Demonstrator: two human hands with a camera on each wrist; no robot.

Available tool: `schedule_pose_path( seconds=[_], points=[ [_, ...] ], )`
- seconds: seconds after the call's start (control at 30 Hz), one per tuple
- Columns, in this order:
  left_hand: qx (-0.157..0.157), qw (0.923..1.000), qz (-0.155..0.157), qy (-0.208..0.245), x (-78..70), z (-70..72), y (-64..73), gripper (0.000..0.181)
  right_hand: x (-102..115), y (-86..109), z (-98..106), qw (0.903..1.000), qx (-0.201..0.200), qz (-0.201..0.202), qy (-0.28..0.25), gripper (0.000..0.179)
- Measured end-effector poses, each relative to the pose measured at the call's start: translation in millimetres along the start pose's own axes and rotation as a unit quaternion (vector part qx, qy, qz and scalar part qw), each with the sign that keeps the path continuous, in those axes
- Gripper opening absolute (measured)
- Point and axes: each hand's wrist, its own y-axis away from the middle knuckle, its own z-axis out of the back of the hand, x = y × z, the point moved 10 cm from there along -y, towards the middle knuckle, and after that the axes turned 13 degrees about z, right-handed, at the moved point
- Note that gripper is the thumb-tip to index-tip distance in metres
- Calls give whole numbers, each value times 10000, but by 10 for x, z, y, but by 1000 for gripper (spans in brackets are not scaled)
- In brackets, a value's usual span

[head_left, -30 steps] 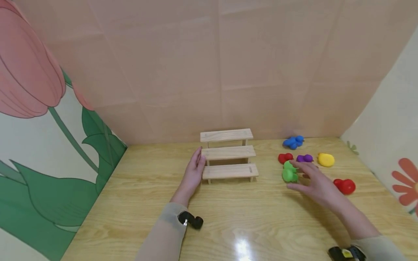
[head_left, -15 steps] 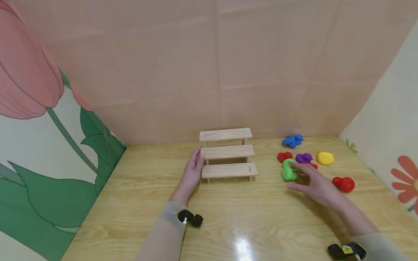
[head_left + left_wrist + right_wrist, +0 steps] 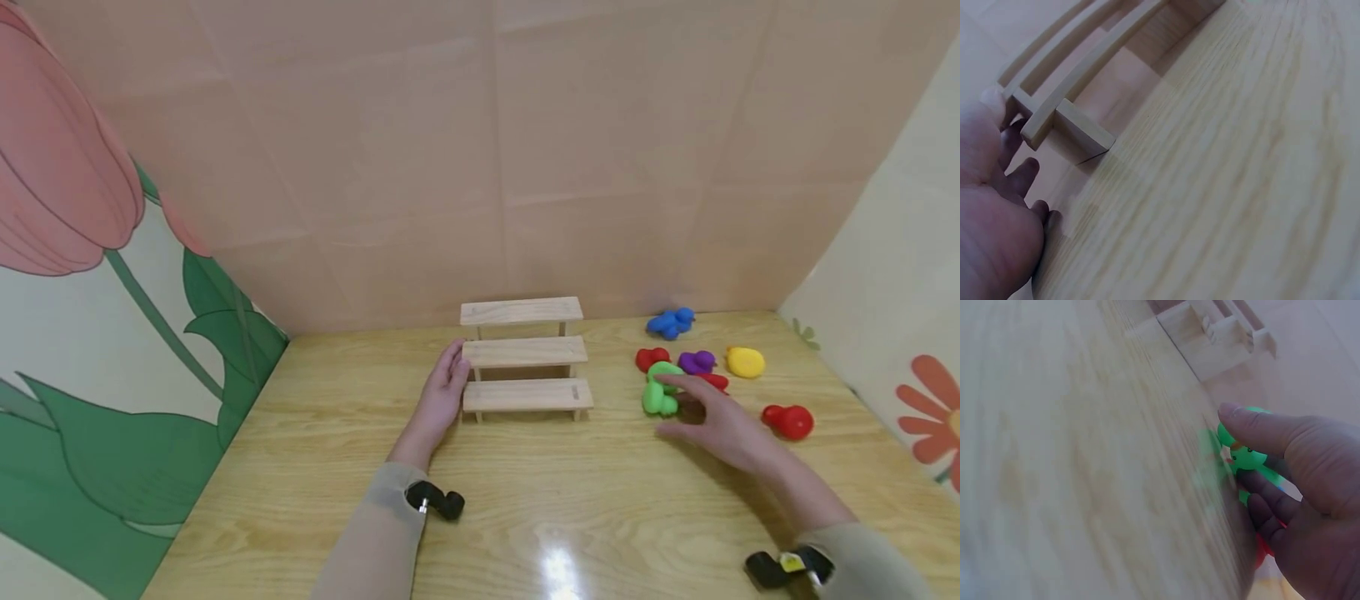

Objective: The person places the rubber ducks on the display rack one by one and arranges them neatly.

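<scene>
A three-tier wooden step shelf (image 3: 527, 396) stands near the back wall. My left hand (image 3: 441, 396) is at its left end; in the left wrist view the thumb (image 3: 992, 106) touches a board end and the other fingers sit loosely beside it. My right hand (image 3: 720, 425) reaches over the toys at right, thumb and forefinger apart. Just at its fingertips are green toy ducks (image 3: 660, 400), one apparently overlapping another. In the right wrist view, the thumb lies partly in front of a green duck (image 3: 1249, 457); whether it makes contact I cannot tell.
Around the right hand lie a blue toy (image 3: 671, 323), a small red toy (image 3: 652, 359), a purple toy (image 3: 697, 362), a yellow toy (image 3: 746, 362) and a red duck-like toy (image 3: 789, 422). Another red piece (image 3: 714, 382) shows behind the fingers. A patterned wall (image 3: 900, 275) borders the right side.
My right hand has shifted slightly left, exposing more of the red piece behind it. The green ducks look slightly turned. My left hand stays at the shelf's end.
</scene>
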Motion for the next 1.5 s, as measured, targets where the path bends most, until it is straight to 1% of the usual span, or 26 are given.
schedule_pose_path(
  seconds=[0.17,0.33,0.5,0.73,1.03,1.17,1.37,1.5],
  points=[
    [-31,9999,95,-31,6,5,-4,64,-12,-23,-7,9999,-68,65,-102,82],
    [-48,9999,78,-63,12,8,-4,64,-26,-40,-10,9996,-204,122,-157,77],
    [-68,9999,60,-100,16,20,4,63,-26,-49,-4,9993,-325,186,-93,73],
    [-158,9996,70,-218,29,45,3,65,7,-70,14,9973,-574,454,29,71],
    [-150,9996,99,-233,30,41,18,64,-82,-58,-15,9977,-612,282,75,73],
    [-152,9996,104,-227,32,40,11,65,-63,-55,-24,9976,-630,292,26,71],
    [46,9999,73,-140,35,-32,-21,68,-29,-46,-13,9972,-682,291,87,70],
    [30,9999,88,-73,19,-38,-18,64,-28,-52,-13,9974,-670,274,64,71]
  ],
)
